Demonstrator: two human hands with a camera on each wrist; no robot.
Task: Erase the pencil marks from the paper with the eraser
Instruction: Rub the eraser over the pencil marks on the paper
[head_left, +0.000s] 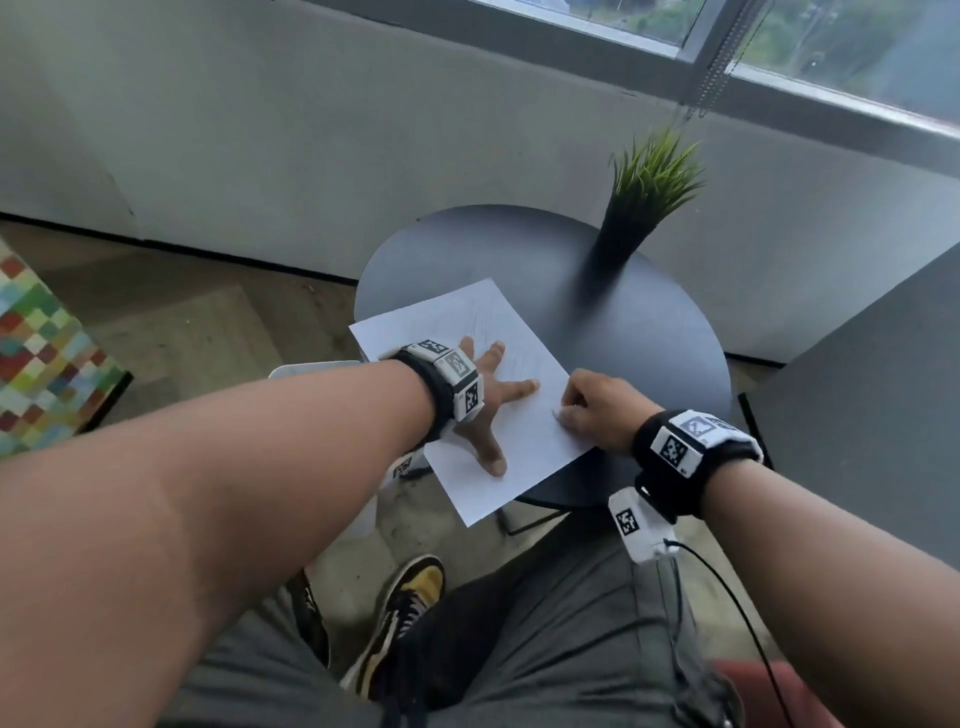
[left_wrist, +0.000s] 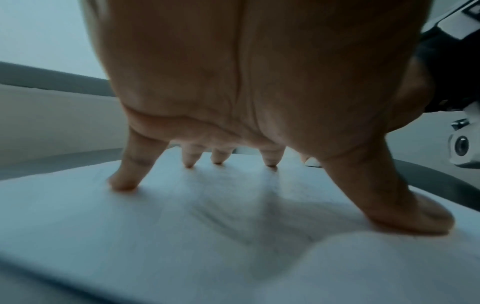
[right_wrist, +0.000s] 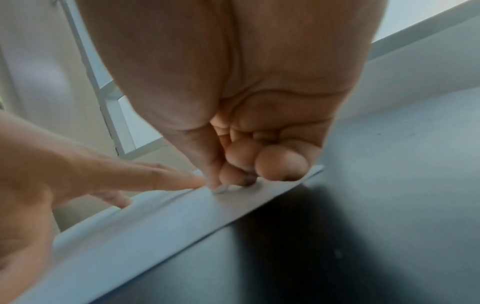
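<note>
A white sheet of paper (head_left: 483, 332) with faint pencil marks lies on the round dark table (head_left: 597, 322), its near corner hanging over the edge. My left hand (head_left: 493, 395) is spread flat on the sheet, fingertips (left_wrist: 122, 185) pressing it down. My right hand (head_left: 592, 410) is curled at the sheet's right edge and pinches a small white eraser (right_wrist: 221, 188) against the paper (right_wrist: 145, 226), just beside my left forefinger (right_wrist: 155, 179). In the left wrist view the eraser (left_wrist: 313, 162) shows as a white bit beyond the thumb, and the paper (left_wrist: 182, 226) carries grey pencil strokes.
A black vase with green grass (head_left: 639, 208) stands at the table's far side. A wall with a window runs behind. A grey block (head_left: 872, 415) stands to the right, a checkered seat (head_left: 41, 353) to the left. My knees and a yellow-black shoe (head_left: 405, 608) are below.
</note>
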